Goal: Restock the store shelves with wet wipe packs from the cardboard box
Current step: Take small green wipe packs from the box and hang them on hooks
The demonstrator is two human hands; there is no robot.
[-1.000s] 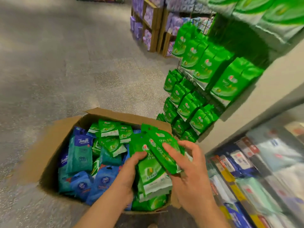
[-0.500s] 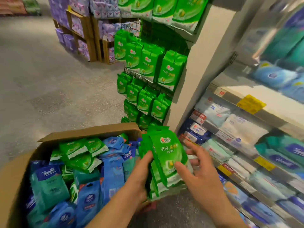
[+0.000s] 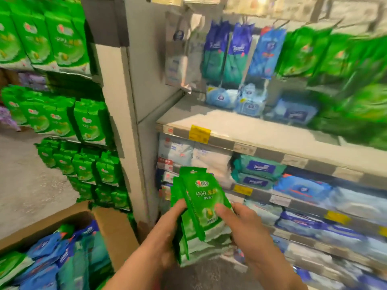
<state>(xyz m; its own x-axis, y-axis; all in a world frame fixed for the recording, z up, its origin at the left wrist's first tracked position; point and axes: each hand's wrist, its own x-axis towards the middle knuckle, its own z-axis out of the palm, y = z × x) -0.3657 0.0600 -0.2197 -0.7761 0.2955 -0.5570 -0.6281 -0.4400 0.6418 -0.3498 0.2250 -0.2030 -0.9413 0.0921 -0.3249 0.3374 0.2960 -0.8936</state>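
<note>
I hold a small stack of green wet wipe packs (image 3: 199, 208) upright in front of the shelves. My left hand (image 3: 165, 233) grips the stack from the left and below. My right hand (image 3: 243, 227) pinches the front pack from the right, thumb on its face. The cardboard box (image 3: 111, 227) sits at the lower left, filled with blue, teal and green packs (image 3: 52, 256). Matching green packs hang on hooks at the upper right (image 3: 310, 53) and on the end rack at the left (image 3: 88, 122).
A white shelf (image 3: 240, 130) with a yellow price tag has bare room at its front left. Blue and white packs fill the lower shelves (image 3: 303, 189). Blue and teal packs hang above (image 3: 234, 51). A grey upright post (image 3: 129, 122) separates the racks. The picture is blurred at the right.
My view has swung up and right from the box to the shelves. Both hands have lifted the green packs out of the box and in front of the shelving.
</note>
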